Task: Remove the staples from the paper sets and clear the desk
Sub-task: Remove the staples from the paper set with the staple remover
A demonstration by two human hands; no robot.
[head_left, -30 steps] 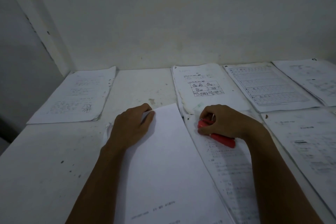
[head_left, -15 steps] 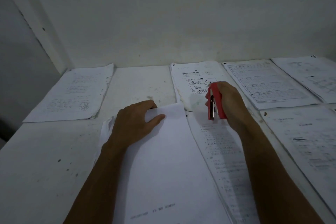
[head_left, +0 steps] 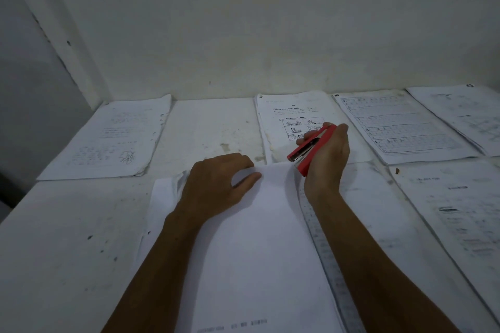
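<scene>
Red plastic and bright metal mark the small stapler-style staple remover, gripped in the right hand with fingers curled round it, its nose tilted down toward the top right corner of the near white paper set. The left hand rests on that set's top edge, fingers bent over the crumpled upper left corner, thumb stretched across the sheet. A printed sheet lies under the set's right edge. On the worn white bench, bare surface stretches left of the near set and in a strip between the far-left handwritten paper stack and the picture worksheet at the wall. Ruled worksheets and more printed pages crowd the right side, edges nearly touching.
</scene>
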